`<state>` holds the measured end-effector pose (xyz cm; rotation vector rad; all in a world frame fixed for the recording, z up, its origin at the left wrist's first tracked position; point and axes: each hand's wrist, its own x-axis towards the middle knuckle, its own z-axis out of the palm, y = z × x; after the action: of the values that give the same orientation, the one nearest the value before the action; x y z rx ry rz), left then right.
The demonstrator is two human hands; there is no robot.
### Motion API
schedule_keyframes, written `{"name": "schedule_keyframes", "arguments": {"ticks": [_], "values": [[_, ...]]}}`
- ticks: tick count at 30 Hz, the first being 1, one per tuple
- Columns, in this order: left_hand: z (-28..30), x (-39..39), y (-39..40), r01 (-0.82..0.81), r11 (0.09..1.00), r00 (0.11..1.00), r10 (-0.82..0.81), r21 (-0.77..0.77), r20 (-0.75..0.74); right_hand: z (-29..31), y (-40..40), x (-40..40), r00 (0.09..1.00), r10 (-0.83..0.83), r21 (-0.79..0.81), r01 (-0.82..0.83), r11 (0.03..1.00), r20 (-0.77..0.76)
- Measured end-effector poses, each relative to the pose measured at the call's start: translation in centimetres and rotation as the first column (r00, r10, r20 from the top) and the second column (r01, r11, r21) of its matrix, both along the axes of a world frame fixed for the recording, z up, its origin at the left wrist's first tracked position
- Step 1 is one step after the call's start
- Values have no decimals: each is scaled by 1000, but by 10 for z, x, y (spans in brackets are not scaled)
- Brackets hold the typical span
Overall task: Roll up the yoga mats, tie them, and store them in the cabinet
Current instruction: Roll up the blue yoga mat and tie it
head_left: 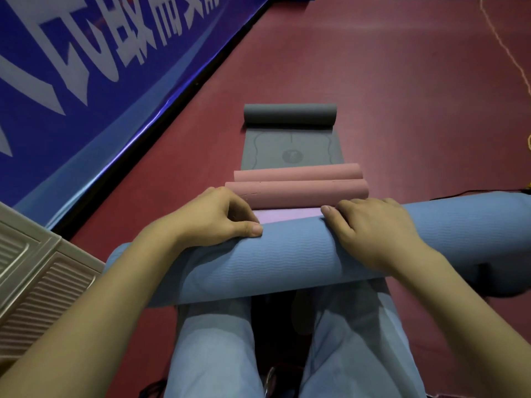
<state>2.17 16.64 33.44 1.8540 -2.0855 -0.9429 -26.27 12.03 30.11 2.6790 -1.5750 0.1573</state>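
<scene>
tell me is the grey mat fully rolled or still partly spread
Partly spread: the grey mat has a roll at its far end, and a flat stretch lies on the floor.

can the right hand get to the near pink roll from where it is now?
Probably yes. The right hand rests on the blue mat, and the near pink roll lies just beyond its fingers with nothing between, though letting go may loosen the blue roll.

**Hidden and cut-off parts around the blue roll**

The fingertips of the left hand and right hand are hidden behind the wavy-textured blue rolled foam mat. Beyond that roll, the unrolled lilac strip is mostly covered. Left of it, the ribbed beige cabinet is cut off by the frame edge, as is the white-lettered blue banner.
</scene>
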Motion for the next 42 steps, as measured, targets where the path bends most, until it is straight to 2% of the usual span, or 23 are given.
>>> {"name": "schedule_keyframes", "arguments": {"ticks": [5,7,11,13,17,25,31,35,42], "values": [[-2,-1,18,28,999,994,-32,39,102,9,-5,4,999,-38,134,40,990,-22],[0,-5,22,49,995,978,-67,92,197,11,-11,7,998,-56,181,62,982,-37],[0,-26,18,47,990,860,-107,132,498,10,-22,14,996,-61,217,72,973,-60],[-2,-35,16,37,990,814,-108,135,570,10,-22,15,997,-48,184,57,981,-55],[-6,-39,20,55,987,798,-133,150,588,10,-12,11,999,-38,84,36,996,22],[4,-48,34,176,980,742,-191,89,642,26,6,1,995,-94,306,77,949,41],[10,-53,43,171,977,785,-213,127,581,32,24,-6,991,-130,352,119,929,9],[11,-61,56,171,963,821,-256,208,511,34,33,-13,989,-138,446,146,883,-51],[6,-70,73,189,916,853,-331,353,403,25,57,-30,988,-96,515,145,845,-121]]}}
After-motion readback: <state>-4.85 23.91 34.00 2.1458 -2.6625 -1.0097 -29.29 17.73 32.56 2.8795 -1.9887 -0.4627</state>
